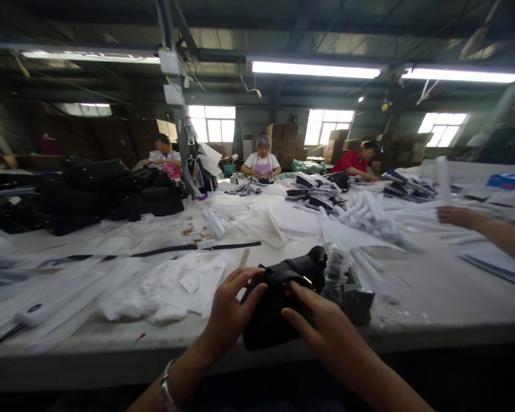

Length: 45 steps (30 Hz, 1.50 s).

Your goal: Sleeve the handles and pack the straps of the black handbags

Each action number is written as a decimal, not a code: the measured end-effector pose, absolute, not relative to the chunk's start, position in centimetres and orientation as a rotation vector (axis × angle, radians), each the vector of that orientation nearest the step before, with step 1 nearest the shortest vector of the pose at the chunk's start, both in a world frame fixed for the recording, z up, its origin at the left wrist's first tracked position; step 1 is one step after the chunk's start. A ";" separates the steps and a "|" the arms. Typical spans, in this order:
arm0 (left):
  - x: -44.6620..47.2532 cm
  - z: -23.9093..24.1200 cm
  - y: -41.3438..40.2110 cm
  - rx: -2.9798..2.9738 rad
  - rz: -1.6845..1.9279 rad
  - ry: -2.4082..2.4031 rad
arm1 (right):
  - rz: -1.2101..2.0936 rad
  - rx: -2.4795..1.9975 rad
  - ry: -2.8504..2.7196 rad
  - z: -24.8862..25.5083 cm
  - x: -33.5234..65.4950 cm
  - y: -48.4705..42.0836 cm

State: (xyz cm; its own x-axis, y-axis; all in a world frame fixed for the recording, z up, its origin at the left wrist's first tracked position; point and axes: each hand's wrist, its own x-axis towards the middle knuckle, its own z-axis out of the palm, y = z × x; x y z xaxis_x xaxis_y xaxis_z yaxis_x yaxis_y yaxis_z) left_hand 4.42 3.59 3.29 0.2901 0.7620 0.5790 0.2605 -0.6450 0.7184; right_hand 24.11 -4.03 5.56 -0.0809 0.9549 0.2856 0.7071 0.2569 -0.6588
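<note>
A long pale worktable (pixel 433 286) fills the view. At its left side lies a heap of large black soft bags (pixel 103 191); whether they are filled cannot be told. Stacked brown cardboard boxes (pixel 283 140) stand beyond its far end, their contents hidden. Flat white paper sheets (pixel 283 220) cover its middle, with rolled white paper tubes (pixel 369 214) toward its right. Crumpled white plastic wrappers (pixel 163 289) lie near its front edge.

At that front edge sits a small black leather-look bag (pixel 278 303), closed, its inside out of sight. The left hand (pixel 229 312) curls its fingers round the bag's left end. The right hand (pixel 326 329) presses its fingers on the front and strap. A co-worker's hand (pixel 459 216) rests at the table's right side, its arm cut off by the frame.
</note>
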 end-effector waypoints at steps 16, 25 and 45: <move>7.6 12.1 6.9 1.781 0.396 0.566 | 0.663 -1.285 -1.549 4.4 27.0 -7.3; 4.2 11.6 5.2 1.554 0.819 0.566 | 1.310 -0.848 -0.989 6.1 26.1 -4.3; 8.5 12.9 2.5 1.514 0.872 0.663 | 1.101 -0.717 -0.851 14.0 25.1 -2.2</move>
